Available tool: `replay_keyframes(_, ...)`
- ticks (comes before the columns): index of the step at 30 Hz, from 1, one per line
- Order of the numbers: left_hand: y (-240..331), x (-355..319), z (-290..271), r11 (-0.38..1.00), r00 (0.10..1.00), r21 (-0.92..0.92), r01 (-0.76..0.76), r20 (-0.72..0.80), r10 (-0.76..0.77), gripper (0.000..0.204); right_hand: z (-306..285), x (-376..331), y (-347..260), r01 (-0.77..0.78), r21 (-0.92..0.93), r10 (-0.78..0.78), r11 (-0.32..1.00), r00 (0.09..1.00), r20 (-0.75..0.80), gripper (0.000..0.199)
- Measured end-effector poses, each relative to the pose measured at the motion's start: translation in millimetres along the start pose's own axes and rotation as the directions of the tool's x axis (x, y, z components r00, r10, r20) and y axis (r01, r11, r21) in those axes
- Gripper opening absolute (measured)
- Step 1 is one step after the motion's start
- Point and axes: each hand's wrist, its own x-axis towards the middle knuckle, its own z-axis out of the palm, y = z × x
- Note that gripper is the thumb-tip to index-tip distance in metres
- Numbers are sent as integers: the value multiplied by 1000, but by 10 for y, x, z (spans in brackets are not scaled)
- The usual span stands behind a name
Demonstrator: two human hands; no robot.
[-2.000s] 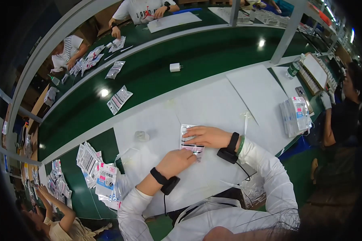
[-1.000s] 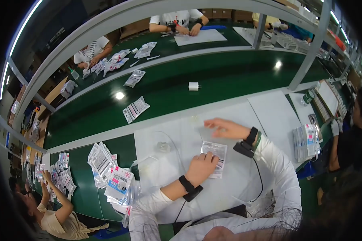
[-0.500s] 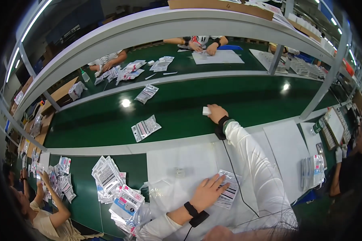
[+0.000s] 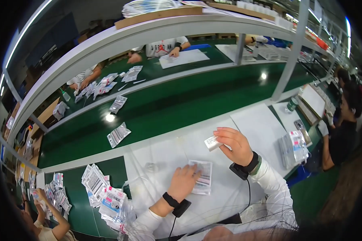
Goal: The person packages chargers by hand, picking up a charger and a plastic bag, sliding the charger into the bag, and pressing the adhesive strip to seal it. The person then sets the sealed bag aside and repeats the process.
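My right hand (image 4: 236, 148) is raised over the white work sheet (image 4: 165, 154), its fingers and thumb pinching a small white block (image 4: 212, 142) with fine print on its face. Flat on a printed white packaging pouch (image 4: 204, 176) lies my left hand (image 4: 182, 184), fingers stretched out over the pouch's left side. A small clear plastic piece (image 4: 151, 167) rests on the sheet to the left of that hand. Farther left, a loose pile of printed pouches (image 4: 108, 197) covers part of the green mat.
Two single pouches (image 4: 118, 135) lie on the green belt (image 4: 181, 110) beyond the sheet. A grey shelf frame (image 4: 291, 60) spans overhead. More pouches in a clear bag (image 4: 290, 150) stand at right. Other people work on the left, far and right sides.
My right hand has come back from the green belt with the white block, now held up over the sheet. My left hand stays on the pouch. The whole view has shifted rightward.
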Motion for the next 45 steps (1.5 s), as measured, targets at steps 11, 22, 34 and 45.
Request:
replay_keyframes(11,152,218,140,959,955,-143,243,-135,-262,37,32,-984,-590,-521,206,363,828,779,511,35)
replay_keyframes(22,101,145,215,919,937,-371,135,-254,-240,21,271,-940,-690,-491,27,422,871,774,472,36)
replay_keyframes(34,245,185,84,992,955,26,126,-274,-114,36,501,-986,-243,-784,181,585,594,576,571,30)
replay_keyframes(45,347,460,39,941,915,163,298,-330,-233,12,532,-972,-339,-698,184,519,692,658,546,24)
